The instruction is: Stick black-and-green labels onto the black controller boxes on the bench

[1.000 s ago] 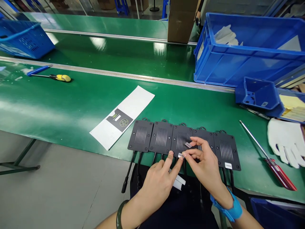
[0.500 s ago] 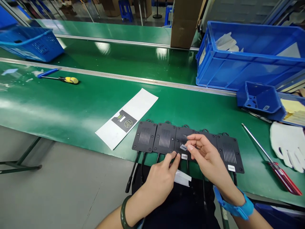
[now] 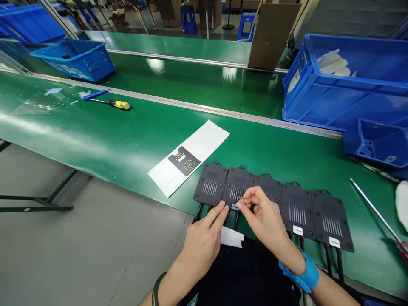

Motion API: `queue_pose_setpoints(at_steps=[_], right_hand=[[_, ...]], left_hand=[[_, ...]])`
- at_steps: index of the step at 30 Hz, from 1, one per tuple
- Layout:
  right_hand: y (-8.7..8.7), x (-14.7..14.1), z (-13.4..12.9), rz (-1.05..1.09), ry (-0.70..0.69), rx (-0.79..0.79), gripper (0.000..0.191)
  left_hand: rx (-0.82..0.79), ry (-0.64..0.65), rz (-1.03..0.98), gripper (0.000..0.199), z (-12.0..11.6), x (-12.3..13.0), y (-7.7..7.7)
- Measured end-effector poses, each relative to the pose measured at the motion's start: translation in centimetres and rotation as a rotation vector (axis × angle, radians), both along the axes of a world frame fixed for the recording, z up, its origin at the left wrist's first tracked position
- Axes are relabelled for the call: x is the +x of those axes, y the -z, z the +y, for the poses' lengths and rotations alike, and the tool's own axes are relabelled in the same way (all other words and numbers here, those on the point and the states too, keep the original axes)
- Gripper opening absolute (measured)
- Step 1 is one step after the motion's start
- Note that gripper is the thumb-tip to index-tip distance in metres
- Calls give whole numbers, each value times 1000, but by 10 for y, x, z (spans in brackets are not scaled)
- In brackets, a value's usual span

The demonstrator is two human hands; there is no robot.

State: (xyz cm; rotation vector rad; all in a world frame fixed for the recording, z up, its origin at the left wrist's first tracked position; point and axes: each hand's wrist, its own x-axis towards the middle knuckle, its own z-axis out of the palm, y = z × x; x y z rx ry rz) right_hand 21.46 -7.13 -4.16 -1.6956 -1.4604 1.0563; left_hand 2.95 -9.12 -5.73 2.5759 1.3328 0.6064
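Several flat black finned modules (image 3: 211,185) with cables lie side by side at the bench edge. My left hand (image 3: 204,238) has two fingertips stretched to the lower edge of the second module from the left. A white paper strip (image 3: 232,237) sticks out from under this hand, apparently gripped by its hidden folded fingers. My right hand (image 3: 263,214) pinches a small label sticker (image 3: 235,207) at that module's lower edge. The two rightmost modules each bear a white label (image 3: 297,230) near the cables. My right hand partly covers the third module.
A white sheet with a dark printed panel (image 3: 210,138) lies beyond the modules. A yellow-handled screwdriver (image 3: 121,105) and blue pen (image 3: 95,94) are farther left. Blue bins (image 3: 344,93) stand at right, near a long screwdriver (image 3: 372,206). A blue basket (image 3: 76,59) sits back left.
My view has swung left. Both hands have moved from the third module to the second, with the paper strip travelling along. The sticker now is at the second module's lower edge.
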Motion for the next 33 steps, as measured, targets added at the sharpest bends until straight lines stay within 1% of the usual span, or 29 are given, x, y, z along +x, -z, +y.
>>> queue_pose_setpoints(at_steps=[5, 11, 15, 24, 29, 31, 33], right_hand=[[0, -3, 0, -95, 4, 25, 14], [0, -4, -2, -160, -2, 65, 12], [1, -5, -2, -186, -4, 78, 12], [0, -6, -3, -191, -14, 82, 13], [-3, -4, -2, -207, -46, 112, 12], [-6, 0, 0, -188, -27, 119, 18], [-10, 6, 3, -132, 20, 134, 21]], left_hand=[[27, 26, -9, 54, 1, -3, 1], [47, 35, -7, 54, -1, -3, 5], [69, 36, 45, 56, -1, -2, 5], [84, 31, 147, 62, -4, 0, 8], [87, 42, 215, 65, -3, 1, 3], [80, 34, 221, 64, -1, 2, 1], [78, 21, 233, 64, 0, 6, -1]])
